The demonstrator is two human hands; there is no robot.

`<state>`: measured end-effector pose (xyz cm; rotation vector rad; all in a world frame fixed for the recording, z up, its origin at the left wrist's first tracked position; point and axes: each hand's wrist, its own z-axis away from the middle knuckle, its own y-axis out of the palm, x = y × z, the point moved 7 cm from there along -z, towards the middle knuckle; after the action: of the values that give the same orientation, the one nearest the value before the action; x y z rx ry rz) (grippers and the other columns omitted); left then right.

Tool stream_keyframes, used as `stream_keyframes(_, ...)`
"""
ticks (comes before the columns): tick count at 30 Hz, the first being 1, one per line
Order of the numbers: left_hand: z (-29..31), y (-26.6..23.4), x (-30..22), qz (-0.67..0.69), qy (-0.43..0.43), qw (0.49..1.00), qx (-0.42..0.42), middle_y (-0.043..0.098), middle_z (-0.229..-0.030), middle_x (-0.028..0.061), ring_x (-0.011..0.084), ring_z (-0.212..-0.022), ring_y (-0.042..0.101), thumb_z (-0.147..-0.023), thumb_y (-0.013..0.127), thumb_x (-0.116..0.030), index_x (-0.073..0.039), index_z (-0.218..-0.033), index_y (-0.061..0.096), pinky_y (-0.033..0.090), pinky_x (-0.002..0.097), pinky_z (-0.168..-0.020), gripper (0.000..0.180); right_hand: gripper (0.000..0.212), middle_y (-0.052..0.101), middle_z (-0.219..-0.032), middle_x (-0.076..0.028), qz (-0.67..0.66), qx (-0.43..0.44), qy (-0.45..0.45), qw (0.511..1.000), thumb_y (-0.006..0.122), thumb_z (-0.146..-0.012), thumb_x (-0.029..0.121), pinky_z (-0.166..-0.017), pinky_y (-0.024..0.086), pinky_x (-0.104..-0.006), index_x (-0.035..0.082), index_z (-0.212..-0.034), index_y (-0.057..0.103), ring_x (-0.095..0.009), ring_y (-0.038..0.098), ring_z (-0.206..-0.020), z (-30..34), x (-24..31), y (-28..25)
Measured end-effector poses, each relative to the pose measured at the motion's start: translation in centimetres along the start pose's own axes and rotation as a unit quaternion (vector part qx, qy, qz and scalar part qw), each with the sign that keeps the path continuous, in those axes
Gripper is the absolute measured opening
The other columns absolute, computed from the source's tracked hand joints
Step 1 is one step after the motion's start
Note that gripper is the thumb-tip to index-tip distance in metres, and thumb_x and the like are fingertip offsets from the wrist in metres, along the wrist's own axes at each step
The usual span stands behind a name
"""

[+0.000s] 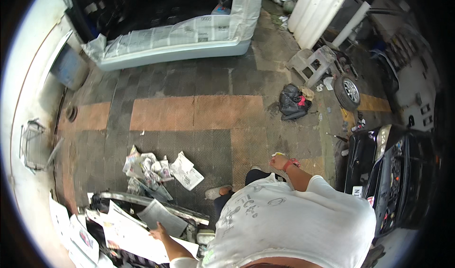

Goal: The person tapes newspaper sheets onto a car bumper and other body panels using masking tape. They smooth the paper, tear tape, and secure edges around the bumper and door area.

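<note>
At the lower left, my left hand (159, 231) is closed on the edge of a grey newspaper sheet (163, 216). Beneath it, large white paper sheets (128, 232) spread over a dark car part with a long pale edge (156, 203). My right hand (278, 162), a red band at its wrist, is closed over the floor at centre right. A small yellow-and-white thing (277, 154) shows at its fingers; its kind is too small to make out. Crumpled newspaper (144, 166) and a flatter newspaper sheet (187, 171) lie on the floor ahead of my left hand.
A pale blue vehicle sill (175, 53) masked with newspaper (199, 30) spans the far side. To the right are a black bag (294, 102), a grey step stool (313, 65), a wheel (347, 93) and a black car part (362, 152). A metal frame (34, 145) stands by the left wall.
</note>
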<state>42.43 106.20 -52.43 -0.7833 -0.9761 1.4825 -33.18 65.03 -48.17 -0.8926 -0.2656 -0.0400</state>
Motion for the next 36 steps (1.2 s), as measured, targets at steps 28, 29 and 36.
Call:
stream_keyframes(28, 3.4, -15.3, 40.2, 0.823, -0.17, 0.473, -0.265, 0.063, -0.138, 0.0354, 0.046, -0.122, 0.071, -0.095, 0.062, -0.009, 0.017, -0.14, 0.054, 0.059, 0.0545, -0.108, 0.053, 0.04, 0.078, -0.122, -0.016, -0.037, 0.128, 0.04, 0.99, 0.065, -0.106, 0.03, -0.091, 0.056, -0.0403, -0.002, -0.127, 0.076, -0.027, 0.074, -0.103, -2.1, -7.3, -1.0)
stream_keyframes(29, 0.8, -14.9, 43.3, 0.864, -0.145, 0.451, -0.168, 0.068, -0.129, 0.0348, 0.0435, -0.111, 0.076, -0.101, 0.057, -0.009, 0.017, -0.133, 0.056, 0.064, 0.0569, -0.101, 0.042, 0.04, 0.078, -0.121, -0.016, -0.001, 0.151, 0.01, 0.989, 0.065, -0.106, 0.031, -0.091, 0.056, -0.0403, -0.003, -0.126, 0.076, -0.027, 0.075, -0.102, -2.2, -5.4, 1.0)
stream_keyframes(36, -0.1, -3.2, 46.7, 0.851, -0.169, 0.497, -0.026, 0.07, -0.133, 0.0255, 0.04, -0.115, 0.074, -0.103, 0.058, -0.006, 0.006, -0.139, 0.058, 0.063, 0.0553, -0.099, 0.038, 0.045, 0.075, -0.116, -0.017, 0.049, 0.137, -0.082, 0.986, 0.066, -0.107, 0.033, -0.096, 0.055, -0.042, -0.002, -0.133, 0.074, -0.029, 0.072, -0.104, -0.4, 11.9, 2.4)
